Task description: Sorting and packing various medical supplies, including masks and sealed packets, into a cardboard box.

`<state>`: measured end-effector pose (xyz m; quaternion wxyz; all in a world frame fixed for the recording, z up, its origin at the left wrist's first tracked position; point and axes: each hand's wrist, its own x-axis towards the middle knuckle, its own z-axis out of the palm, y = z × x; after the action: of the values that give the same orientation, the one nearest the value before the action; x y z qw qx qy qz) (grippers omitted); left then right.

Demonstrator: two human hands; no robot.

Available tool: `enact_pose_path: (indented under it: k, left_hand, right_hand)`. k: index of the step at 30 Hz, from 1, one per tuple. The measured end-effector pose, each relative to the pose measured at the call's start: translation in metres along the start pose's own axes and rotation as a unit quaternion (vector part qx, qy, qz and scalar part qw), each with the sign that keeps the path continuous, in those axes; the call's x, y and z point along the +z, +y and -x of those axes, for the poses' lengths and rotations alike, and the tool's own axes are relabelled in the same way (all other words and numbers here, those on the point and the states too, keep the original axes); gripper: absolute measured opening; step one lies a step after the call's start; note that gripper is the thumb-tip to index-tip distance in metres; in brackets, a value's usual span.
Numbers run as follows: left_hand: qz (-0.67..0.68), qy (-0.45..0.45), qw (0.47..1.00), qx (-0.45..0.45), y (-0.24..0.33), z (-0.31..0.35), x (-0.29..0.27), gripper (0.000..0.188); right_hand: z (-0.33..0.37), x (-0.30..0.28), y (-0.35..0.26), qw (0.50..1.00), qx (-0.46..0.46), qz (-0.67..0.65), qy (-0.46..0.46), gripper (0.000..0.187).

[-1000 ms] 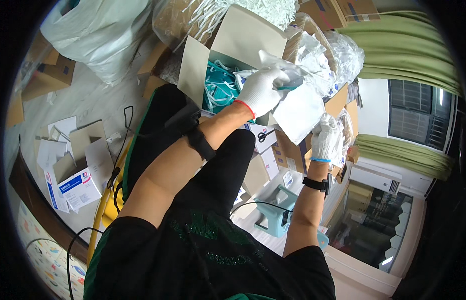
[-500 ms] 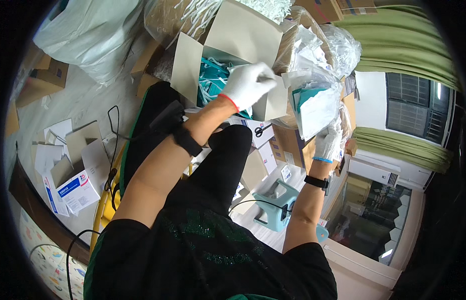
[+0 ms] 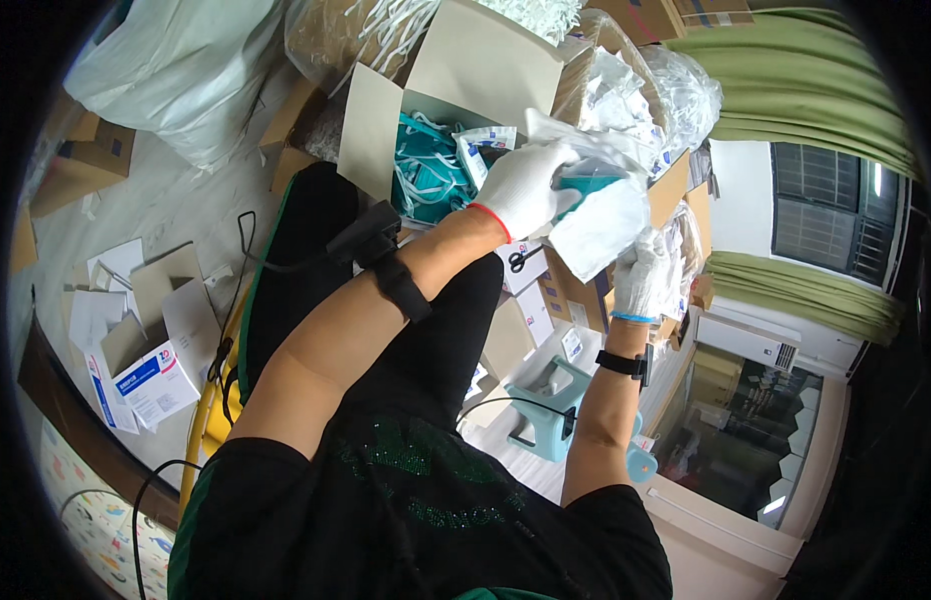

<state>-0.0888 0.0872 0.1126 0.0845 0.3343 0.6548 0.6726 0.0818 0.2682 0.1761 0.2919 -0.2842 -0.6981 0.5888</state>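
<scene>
My left hand, in a white knit glove with a red cuff, is closed at the left edge of a clear and white pouch. Something teal shows inside the pouch. Its lower right side is gripped by my right hand, gloved in white with a blue cuff; those fingertips are partly hidden. Beside my left hand stands an open carton with its flaps up. Teal masks with white straps fill it, and a small white printed packet lies on top of them.
Behind the pouch is a plastic-lined box of white packets. Black scissors lie on a white carton below my left hand. A light blue stool stands beside my right forearm. Opened white boxes and a large white sack are at left.
My left hand has moved right from over the carton to the pouch. The pouch, with my right hand, has shifted slightly left. A white printed packet now shows on the teal masks.
</scene>
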Motion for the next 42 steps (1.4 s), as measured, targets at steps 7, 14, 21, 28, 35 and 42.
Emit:
enact_pose_path:
  k: [7,14,21,28,35,42]
  left_hand:
    - [-0.216,-0.094,0.972,0.007,-0.021,-0.001,0.013,0.028]
    - [-0.244,0.025,0.967,-0.072,-0.026,-0.005,-0.003,0.019]
    - [-0.332,0.014,0.927,-0.177,-0.058,-0.006,-0.050,0.024]
    - [-0.031,0.083,0.994,0.058,-0.010,0.010,-0.018,0.009]
    - [0.022,0.017,0.999,0.047,0.012,0.006,-0.001,0.014]
    - [0.026,-0.139,0.978,-0.156,-0.003,0.019,0.015,0.034]
  right_hand:
    - [0.005,0.004,0.009,0.998,0.052,0.031,0.018,0.015]
    - [0.002,-0.004,0.012,0.993,0.035,0.052,0.100,0.009]
    - [-0.002,-0.086,0.026,0.997,-0.017,-0.042,0.066,0.052]
    - [0.004,-0.075,0.045,0.992,0.013,-0.090,0.084,0.041]
    - [0.013,-0.022,0.018,0.993,0.031,-0.113,0.025,0.008]
    - [0.021,-0.008,0.026,0.994,0.048,-0.071,0.070,0.021]
